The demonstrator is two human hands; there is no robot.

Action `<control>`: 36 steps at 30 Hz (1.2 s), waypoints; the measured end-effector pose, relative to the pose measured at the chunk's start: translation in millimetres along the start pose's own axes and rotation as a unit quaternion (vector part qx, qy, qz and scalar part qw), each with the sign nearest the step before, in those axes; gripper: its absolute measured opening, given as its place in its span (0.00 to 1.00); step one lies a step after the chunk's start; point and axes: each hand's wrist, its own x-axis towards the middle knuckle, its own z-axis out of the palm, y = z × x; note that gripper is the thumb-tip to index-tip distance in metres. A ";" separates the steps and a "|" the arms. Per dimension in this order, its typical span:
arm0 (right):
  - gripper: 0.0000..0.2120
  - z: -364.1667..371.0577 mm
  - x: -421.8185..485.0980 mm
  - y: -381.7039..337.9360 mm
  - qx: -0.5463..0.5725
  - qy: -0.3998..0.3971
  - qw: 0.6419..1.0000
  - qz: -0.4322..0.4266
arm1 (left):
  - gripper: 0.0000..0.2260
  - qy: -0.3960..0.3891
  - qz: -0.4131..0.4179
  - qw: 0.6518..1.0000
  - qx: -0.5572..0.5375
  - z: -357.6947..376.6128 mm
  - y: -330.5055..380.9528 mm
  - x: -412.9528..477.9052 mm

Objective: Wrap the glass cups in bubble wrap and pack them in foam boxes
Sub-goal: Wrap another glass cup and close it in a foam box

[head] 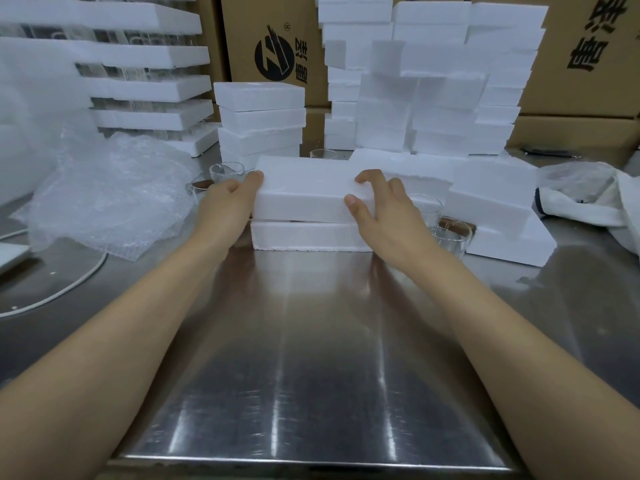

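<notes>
A white foam box (304, 192) rests on top of a second foam box (308, 239) in the middle of the steel table (311, 358). My left hand (230, 199) grips the upper box at its left end. My right hand (384, 206) grips its right end, thumb on the front face and fingers on top. Clear glass cups (452, 237) stand just right of the boxes, behind my right hand. Two more glass cups (225, 173) stand behind my left hand. A crumpled pile of bubble wrap (110, 195) lies to the left.
More foam boxes (491, 209) lie at the right, with tall stacks (433, 84) behind and cardboard cartons (273, 46) along the back. Foam trays of glassware (145, 88) rise at the back left. A white cloth bag (588, 199) sits far right. A white cable (69, 289) curves at left.
</notes>
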 end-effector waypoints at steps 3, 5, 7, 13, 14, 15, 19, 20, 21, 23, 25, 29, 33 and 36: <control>0.19 -0.8 0.2 -0.3 0.011 -0.015 1.000 0.015 | 0.20 -0.020 -0.021 1.000 0.007 -6.2 2.4 3.1; 0.19 0.2 -0.2 -1.5 0.010 -0.019 1.000 0.022 | 0.16 -0.036 -0.029 0.999 0.002 -6.7 2.8 7.0; 0.19 2.4 -1.0 -3.3 0.003 -0.014 1.000 0.023 | 0.11 -0.050 -0.041 0.998 -0.001 -6.9 5.6 8.5; 0.20 6.0 -2.6 -4.3 0.014 0.002 0.999 0.034 | 0.15 -0.087 -0.050 0.995 0.022 -6.8 7.5 5.9; 0.20 6.5 -2.8 -4.6 0.015 0.003 0.999 0.035 | 0.16 -0.091 -0.041 0.995 0.029 -6.4 5.8 5.6; 0.20 7.2 -3.2 -5.2 0.015 0.003 0.999 0.035 | 0.17 -0.094 -0.035 0.994 0.035 -6.6 4.3 5.6; 0.19 9.1 -4.5 -10.7 0.033 0.008 0.998 0.047 | 0.19 -0.094 -0.026 0.994 0.040 -7.2 1.7 7.6; 0.19 8.7 -4.6 -11.3 0.038 0.008 0.998 0.049 | 0.18 -0.090 -0.021 0.995 0.044 -7.1 1.4 8.2; 0.18 8.1 -4.7 -11.5 0.042 0.007 0.998 0.049 | 0.17 -0.086 -0.012 0.995 0.045 -7.3 1.1 8.4; 0.19 6.8 -5.3 -11.2 0.054 0.000 0.998 0.043 | 0.18 -0.079 0.007 0.995 0.051 -7.9 1.3 6.3; 0.20 5.5 -5.8 -10.0 0.066 -0.016 0.997 0.035 | 0.23 -0.059 0.012 0.995 0.076 -9.7 1.8 5.8; 0.23 0.9 -3.4 -4.8 0.071 -0.045 0.996 0.036 | 0.25 -0.071 -0.031 0.995 0.061 -11.7 7.9 -1.2; 0.23 0.0 -1.6 -4.3 0.070 -0.047 0.996 0.035 | 0.14 -0.127 -0.072 0.989 -0.028 -8.6 8.5 -4.8; 0.24 -1.9 -0.6 -4.3 0.083 -0.062 0.994 0.026 | 0.10 -0.141 -0.099 0.982 -0.081 -6.8 11.8 -5.2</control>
